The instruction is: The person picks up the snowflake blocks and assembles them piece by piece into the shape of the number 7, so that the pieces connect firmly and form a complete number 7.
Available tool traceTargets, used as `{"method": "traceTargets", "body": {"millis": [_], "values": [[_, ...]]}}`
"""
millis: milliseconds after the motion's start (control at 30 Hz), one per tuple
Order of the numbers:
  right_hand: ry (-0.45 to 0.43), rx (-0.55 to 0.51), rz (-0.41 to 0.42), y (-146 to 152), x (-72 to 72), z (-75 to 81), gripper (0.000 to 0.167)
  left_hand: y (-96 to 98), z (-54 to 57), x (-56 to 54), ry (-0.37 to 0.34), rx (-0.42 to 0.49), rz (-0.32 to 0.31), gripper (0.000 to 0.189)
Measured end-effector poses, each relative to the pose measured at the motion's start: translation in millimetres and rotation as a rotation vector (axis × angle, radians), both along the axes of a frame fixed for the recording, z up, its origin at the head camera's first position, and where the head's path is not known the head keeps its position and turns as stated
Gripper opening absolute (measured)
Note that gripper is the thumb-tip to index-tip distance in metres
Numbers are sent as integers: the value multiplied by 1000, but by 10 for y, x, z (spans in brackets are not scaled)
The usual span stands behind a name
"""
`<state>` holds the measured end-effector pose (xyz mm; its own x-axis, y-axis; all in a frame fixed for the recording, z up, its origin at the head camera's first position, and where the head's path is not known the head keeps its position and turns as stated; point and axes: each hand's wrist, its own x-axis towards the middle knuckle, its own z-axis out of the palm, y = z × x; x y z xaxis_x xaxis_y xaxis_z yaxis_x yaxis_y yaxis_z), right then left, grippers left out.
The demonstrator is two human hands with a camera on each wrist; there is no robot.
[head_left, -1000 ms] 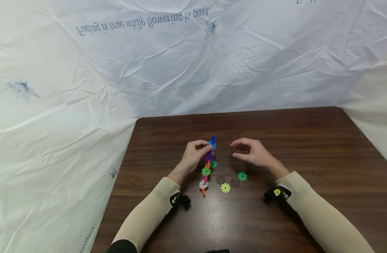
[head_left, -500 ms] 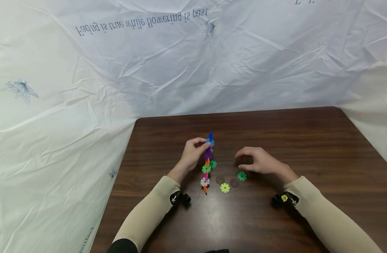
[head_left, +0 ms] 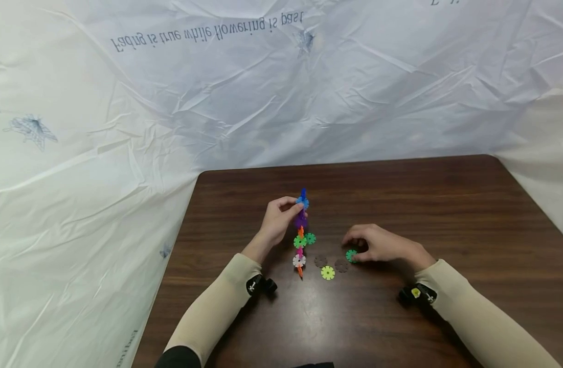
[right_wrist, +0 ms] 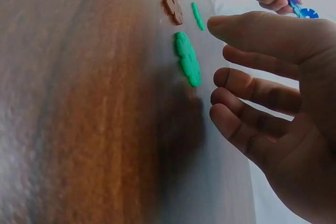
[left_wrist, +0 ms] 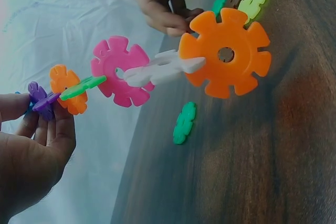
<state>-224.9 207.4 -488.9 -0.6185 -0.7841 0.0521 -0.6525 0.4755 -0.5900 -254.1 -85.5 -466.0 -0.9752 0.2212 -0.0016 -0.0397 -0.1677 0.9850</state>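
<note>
My left hand [head_left: 275, 222] pinches a chain of slotted plastic snowflake discs [head_left: 299, 242] near its far end, at the blue and purple pieces. From there the chain runs toward me through orange, green, pink and white to an orange disc [left_wrist: 231, 72], held above the table in the left wrist view. My right hand [head_left: 381, 244] hovers close over a loose green snowflake disc [right_wrist: 187, 60], its fingers loosely bent and nothing between them in the right wrist view. Thumb and fingertips sit just beside that disc's edge.
Another green disc [head_left: 311, 238] lies beside the chain. A yellow disc [head_left: 328, 273] and two brown discs [head_left: 320, 261] lie on the dark wood table [head_left: 447, 214], between the hands. White sheeting [head_left: 355, 117] hangs behind the table.
My right hand has come down toward me and right, from beside the chain to over the loose green disc. The left hand has shifted the chain slightly away and left.
</note>
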Motion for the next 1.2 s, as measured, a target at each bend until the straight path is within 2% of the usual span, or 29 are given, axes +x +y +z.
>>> {"method": "traceTargets", "body": {"millis": [300, 700, 1200], "values": [[42, 63, 46, 11, 40, -18, 34, -1, -10, -14, -11, 14, 5, 24], [62, 156, 36, 10, 42, -59, 30, -9, 9, -18, -7, 46, -4, 22], [71, 192, 30, -65, 57, -19, 23, -11, 20, 2, -14, 41, -4, 19]]}}
